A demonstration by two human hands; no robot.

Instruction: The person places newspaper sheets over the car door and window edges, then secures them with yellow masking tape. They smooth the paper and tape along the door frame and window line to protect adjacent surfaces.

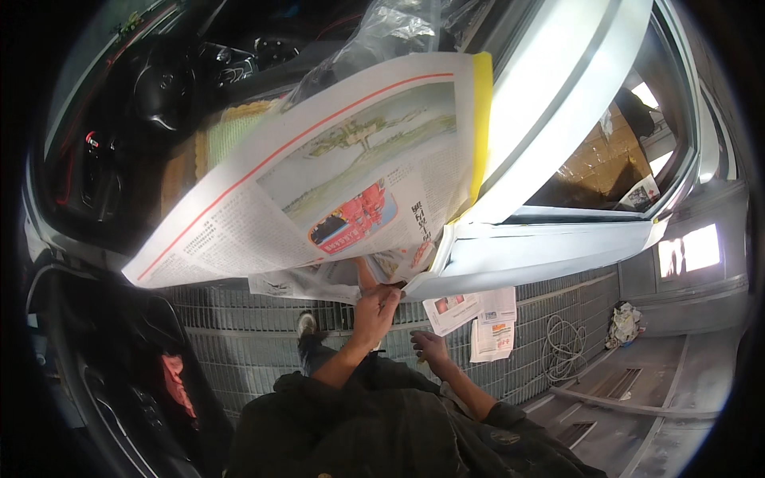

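Counts:
- Hands: 2. Left hand point(376, 307) pinches the paper's lower edge, right hand point(430, 347) is below it and holds nothing that I can make out.
- Newspaper sheets up on the door: at least 2, the big spread point(319, 175) and a second sheet point(307, 280) under it (more layers may be hidden).
- Yellow tape strips point(481, 119): 1, along the spread's right edge.
- Loose papers on the floor grate: 2, one point(451, 311) and another point(496, 327), overlapping.
- Cable coils point(562, 347): 1.
- Rag bundles point(624, 324): 1, far right.
- Shoes point(306, 325): 1 visible.
- Steering wheels point(163, 88): 1.
- Plastic film sheets point(390, 28): 1, top centre.
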